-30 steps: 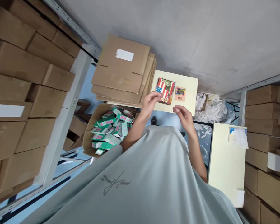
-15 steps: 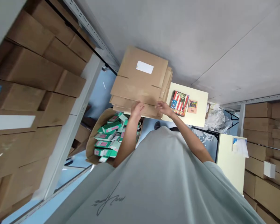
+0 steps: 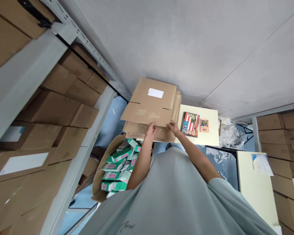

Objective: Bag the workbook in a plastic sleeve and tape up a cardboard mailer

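A flattened cardboard box [image 3: 147, 112] with a white label lies on top of a stack of other flattened boxes [image 3: 137, 128]. Its near edge is pinched by my left hand [image 3: 151, 129] around the middle and by my right hand [image 3: 172, 126] at the right corner. That edge stands a little off the sheets beneath it. The stack covers the left part of a cream table [image 3: 212, 130]. Just right of my right hand lie a book with a stars-and-stripes cover [image 3: 190, 124] and a small pink card [image 3: 204, 125].
Below left, an open carton [image 3: 97, 182] holds several green and white small boxes [image 3: 116, 167]. Shelves of brown cartons [image 3: 56, 104] stand at left, with more cartons [image 3: 271, 137] at right. A grey wall [image 3: 173, 45] rises behind; crumpled white plastic [image 3: 229, 133] lies right of the table.
My fingers have closed on the near edge of the top flattened box, which they were only reaching at before. That edge has lifted slightly. The whole view has shifted.
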Available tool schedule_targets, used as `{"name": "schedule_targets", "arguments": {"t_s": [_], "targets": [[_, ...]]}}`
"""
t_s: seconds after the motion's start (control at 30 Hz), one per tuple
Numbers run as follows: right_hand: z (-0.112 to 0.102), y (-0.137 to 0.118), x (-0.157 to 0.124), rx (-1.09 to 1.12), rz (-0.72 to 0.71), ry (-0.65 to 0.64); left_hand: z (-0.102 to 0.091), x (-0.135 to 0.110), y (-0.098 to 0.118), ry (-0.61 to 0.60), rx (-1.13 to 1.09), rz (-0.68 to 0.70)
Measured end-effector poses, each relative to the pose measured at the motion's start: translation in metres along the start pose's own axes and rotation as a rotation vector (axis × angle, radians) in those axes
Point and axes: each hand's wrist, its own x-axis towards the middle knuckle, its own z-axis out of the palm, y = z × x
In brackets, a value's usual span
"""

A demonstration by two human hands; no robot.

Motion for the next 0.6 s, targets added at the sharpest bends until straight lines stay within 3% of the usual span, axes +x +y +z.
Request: {"name": "schedule_targets", "arguments": {"t_s": [0.13, 0.27, 0.47, 0.53, 0.6], "targets": [[-0.005, -0.016, -0.013, 0.121, -0.024, 0.001, 0.0, -0.014, 0.013, -0.067, -0.118, 0.025], [-0.031, -0.026, -0.045, 0.246, -0.103, -0.012, 0.001, -0.038, 0.019, -0.144, -0.187, 0.068], [-0.102, 0.004, -0.11, 0.33, -0.215, -0.079, 0.018, -0.086, -0.015, -0.36, -0.216, 0.065], [-0.132, 0.022, -0.131, 0.324, -0.22, -0.023, 0.029, -0.102, -0.029, -0.414, -0.205, 0.079], [-0.169, 0.04, -0.153, 0.318, -0.236, 0.117, 0.042, -0.118, -0.044, -0.468, -0.163, 0.118]]}}
